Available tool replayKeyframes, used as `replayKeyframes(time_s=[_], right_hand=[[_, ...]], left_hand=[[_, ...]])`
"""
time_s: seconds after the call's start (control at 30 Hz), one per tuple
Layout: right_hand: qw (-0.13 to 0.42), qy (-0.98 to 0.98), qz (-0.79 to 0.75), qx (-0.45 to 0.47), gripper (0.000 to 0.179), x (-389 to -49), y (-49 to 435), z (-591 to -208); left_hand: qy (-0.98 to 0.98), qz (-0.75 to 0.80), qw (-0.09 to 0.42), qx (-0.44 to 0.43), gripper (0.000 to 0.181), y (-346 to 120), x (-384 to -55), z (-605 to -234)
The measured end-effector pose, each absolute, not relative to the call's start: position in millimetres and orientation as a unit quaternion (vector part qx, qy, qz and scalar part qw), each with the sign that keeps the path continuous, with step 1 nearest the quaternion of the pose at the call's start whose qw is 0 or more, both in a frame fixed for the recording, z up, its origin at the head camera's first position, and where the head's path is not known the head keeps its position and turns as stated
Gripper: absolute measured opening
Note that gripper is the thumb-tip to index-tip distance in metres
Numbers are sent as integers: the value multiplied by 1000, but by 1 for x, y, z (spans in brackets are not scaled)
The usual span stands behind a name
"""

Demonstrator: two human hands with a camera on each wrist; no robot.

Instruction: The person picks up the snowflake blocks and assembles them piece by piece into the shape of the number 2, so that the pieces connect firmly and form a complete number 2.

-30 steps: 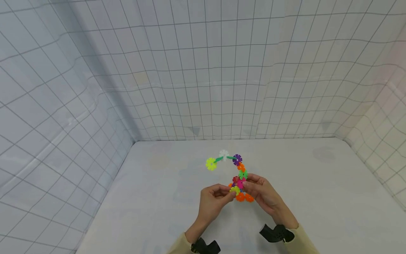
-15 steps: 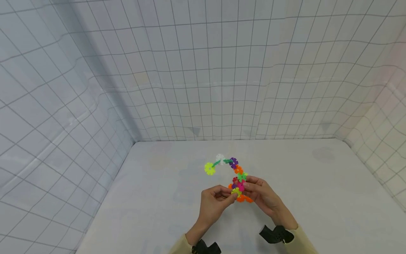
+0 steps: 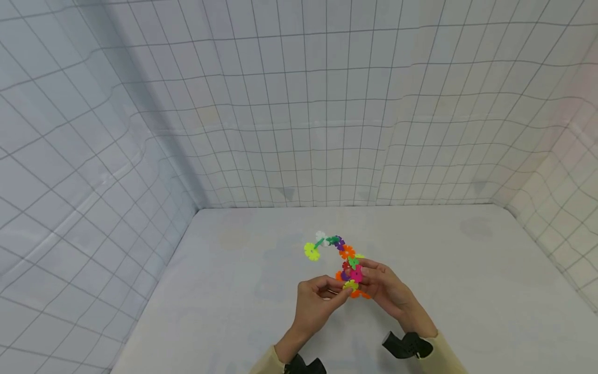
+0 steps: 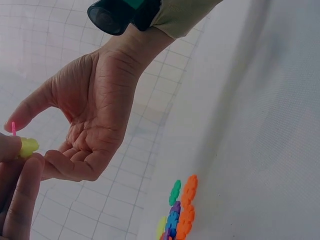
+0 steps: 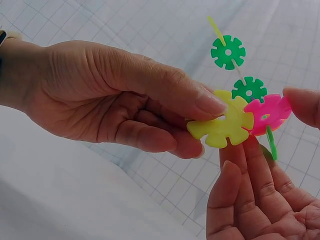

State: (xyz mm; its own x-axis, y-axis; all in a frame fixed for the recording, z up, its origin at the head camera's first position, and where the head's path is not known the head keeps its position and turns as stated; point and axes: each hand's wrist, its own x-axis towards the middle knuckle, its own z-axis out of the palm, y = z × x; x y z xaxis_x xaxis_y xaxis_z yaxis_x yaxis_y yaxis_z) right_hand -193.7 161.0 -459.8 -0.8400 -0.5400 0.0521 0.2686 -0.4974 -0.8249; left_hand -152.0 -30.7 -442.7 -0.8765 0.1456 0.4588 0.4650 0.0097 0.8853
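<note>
My left hand (image 3: 314,306) pinches a yellow snowflake building disc (image 5: 225,125) between thumb and fingers. My right hand (image 3: 390,291) pinches a pink snowflake disc (image 5: 267,116), its thumb at the disc's edge and its fingers behind. The yellow and pink discs meet edge to edge. From there a chain of linked discs curves up and left in the head view, through an orange disc (image 3: 347,252), a purple disc (image 3: 339,243) and a white disc (image 3: 322,238) to a yellow-green end disc (image 3: 312,252). Fingers hide some lower discs.
A white table surface (image 3: 224,291) lies below the hands. White, grid-lined fabric walls (image 3: 299,130) rise at the back and both sides. Each wrist carries a black camera (image 3: 407,345), just past a cream sleeve (image 3: 441,356).
The upper part of the disc chain has tilted down and turned, its white and purple discs shifting left and lower. My left hand has edged slightly right; both hands keep their pinch.
</note>
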Motion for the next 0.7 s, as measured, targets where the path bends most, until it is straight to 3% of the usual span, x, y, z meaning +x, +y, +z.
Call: replayKeyframes(time_s=[0.27,0.7], right_hand=[[238,429,-850,-193,27,-194,161,-459],[243,407,-860,-188,26,-193,160,-458]], left_hand=[[-698,-661,153,-229,7,-29,-158,-460],[-704,-631,205,-254,10,-28,-148,-439]])
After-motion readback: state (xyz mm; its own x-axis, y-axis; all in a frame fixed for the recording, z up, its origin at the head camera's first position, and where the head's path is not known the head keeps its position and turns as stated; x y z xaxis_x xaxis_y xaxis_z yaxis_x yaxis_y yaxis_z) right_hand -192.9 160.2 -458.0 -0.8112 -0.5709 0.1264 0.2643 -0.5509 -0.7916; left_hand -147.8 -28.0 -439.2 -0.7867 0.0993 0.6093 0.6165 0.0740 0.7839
